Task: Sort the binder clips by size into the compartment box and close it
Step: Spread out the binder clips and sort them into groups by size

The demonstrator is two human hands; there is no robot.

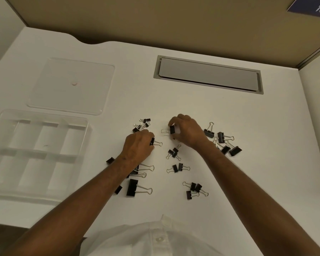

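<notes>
White shirt front [155, 239] sits lowest in view – above it both forearms reach over the desk [229, 117]. Right hand [187, 131] pinches a small black binder clip [172, 129], wire handles pointing left toward the box. Left hand [139, 145] curls on another clip [155, 142]. Clear compartment box [0, 145] lies well left – nearer the left hand, its lid [72, 85] off behind it

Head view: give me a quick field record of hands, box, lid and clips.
left hand: grips a small clip on the desk
right hand: pinches a clip
box: open, compartments look empty
lid: off, flat behind the box
loose clips: scattered on the desk, mixed sizes
</notes>
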